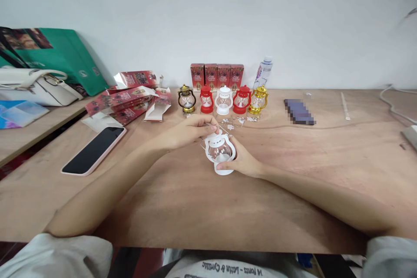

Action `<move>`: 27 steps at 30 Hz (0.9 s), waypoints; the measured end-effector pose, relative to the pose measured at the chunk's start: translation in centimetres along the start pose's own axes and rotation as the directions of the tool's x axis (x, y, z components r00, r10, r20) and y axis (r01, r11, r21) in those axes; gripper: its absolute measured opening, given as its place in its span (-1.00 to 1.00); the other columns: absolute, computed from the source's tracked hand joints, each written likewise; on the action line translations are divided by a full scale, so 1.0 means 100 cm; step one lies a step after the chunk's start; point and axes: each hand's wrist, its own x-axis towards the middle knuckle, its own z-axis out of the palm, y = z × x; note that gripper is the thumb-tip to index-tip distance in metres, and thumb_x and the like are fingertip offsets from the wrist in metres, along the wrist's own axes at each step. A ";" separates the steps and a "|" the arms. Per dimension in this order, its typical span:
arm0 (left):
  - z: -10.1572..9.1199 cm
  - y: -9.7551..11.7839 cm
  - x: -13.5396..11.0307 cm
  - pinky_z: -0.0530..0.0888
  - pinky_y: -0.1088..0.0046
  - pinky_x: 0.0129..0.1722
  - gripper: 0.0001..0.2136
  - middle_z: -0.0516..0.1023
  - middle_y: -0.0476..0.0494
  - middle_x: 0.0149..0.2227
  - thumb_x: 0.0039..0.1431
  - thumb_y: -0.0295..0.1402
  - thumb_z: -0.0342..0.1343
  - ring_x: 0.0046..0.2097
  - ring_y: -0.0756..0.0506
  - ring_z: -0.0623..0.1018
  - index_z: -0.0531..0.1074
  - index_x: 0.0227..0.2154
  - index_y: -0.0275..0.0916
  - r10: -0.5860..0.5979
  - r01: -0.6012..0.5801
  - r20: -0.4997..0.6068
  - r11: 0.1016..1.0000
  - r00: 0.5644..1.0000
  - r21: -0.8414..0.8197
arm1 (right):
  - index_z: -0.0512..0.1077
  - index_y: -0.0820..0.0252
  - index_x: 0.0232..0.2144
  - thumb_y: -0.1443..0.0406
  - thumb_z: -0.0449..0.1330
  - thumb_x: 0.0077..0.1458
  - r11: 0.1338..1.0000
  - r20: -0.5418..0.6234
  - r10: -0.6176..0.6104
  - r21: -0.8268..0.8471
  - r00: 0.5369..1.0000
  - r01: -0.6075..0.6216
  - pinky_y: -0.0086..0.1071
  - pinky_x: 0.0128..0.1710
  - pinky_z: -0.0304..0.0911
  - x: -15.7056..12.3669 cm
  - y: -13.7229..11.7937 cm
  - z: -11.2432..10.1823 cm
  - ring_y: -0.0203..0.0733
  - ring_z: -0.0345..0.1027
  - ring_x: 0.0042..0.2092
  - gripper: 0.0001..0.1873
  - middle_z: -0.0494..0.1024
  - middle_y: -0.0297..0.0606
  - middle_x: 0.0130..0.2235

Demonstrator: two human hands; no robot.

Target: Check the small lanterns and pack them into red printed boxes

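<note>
A small white toy lantern [220, 152] with a clear globe stands on the wooden table [293, 173] in front of me. My right hand [241, 160] wraps round its right side and base, fingers closed on it. My left hand [192, 130] pinches at the lantern's top, where a thin wire handle shows. Behind the hands stands a row of finished lanterns: a dark gold one [186, 99], a red one [206, 99], a white one [224, 100], another red one [241, 99] and a gold one [258, 99]. Small metal pieces [239, 120] lie scattered just before that row.
Several red boxes [216, 76] stand against the wall, with a plastic bottle [263, 72] beside them. Opened flat red packaging [128, 97] lies at the left, near a phone [94, 150] face up. A white handbag [39, 84] and a green bag [61, 54] sit far left.
</note>
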 end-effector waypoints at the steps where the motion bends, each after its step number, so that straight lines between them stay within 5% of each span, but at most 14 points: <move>1: -0.001 0.001 -0.001 0.04 0.61 -0.64 -0.87 0.27 0.07 -0.53 0.12 -0.34 0.07 -0.59 0.14 0.12 0.31 -0.47 -0.28 -0.015 0.015 -0.001 1.000 1.000 -0.002 | 0.24 0.12 -0.09 0.18 0.48 -0.32 1.000 0.008 -0.006 -0.002 1.000 0.006 -0.28 -0.08 0.27 0.000 -0.001 0.000 -0.18 0.33 -0.10 -0.26 0.42 -0.28 -0.12; 10: -0.013 -0.003 -0.001 0.02 0.60 -0.66 -0.74 0.07 0.12 -0.64 0.19 -0.21 0.00 -0.62 0.11 0.05 0.24 -0.53 -0.25 0.028 -0.006 -0.108 0.980 0.994 0.201 | 0.39 0.14 -0.11 0.12 0.41 -0.19 0.991 -0.028 -0.047 0.123 0.998 0.050 -0.28 -0.15 0.30 -0.003 -0.010 0.000 -0.19 0.35 -0.18 -0.43 0.51 -0.28 -0.18; 21: -0.008 -0.006 0.005 0.02 0.60 -0.66 -0.62 0.16 0.11 -0.60 0.02 -0.03 0.17 -0.61 0.13 0.07 0.22 -0.53 -0.25 -0.026 0.040 -0.126 0.992 0.992 0.117 | 0.45 0.12 -0.13 0.11 0.45 -0.32 0.988 0.021 -0.070 0.140 0.997 0.066 -0.30 -0.24 0.34 -0.005 -0.011 -0.002 -0.20 0.38 -0.26 -0.36 0.54 -0.31 -0.24; 27: -0.009 -0.008 0.005 -0.01 0.62 -0.68 -0.69 0.08 0.13 -0.61 0.19 -0.19 0.07 -0.62 0.13 0.04 0.18 -0.54 -0.25 -0.060 0.074 -0.145 0.993 0.988 0.090 | 0.45 0.12 -0.13 0.11 0.46 -0.33 0.986 0.023 -0.072 0.155 0.997 0.067 -0.28 -0.21 0.34 -0.005 -0.012 -0.002 -0.17 0.39 -0.24 -0.36 0.54 -0.30 -0.22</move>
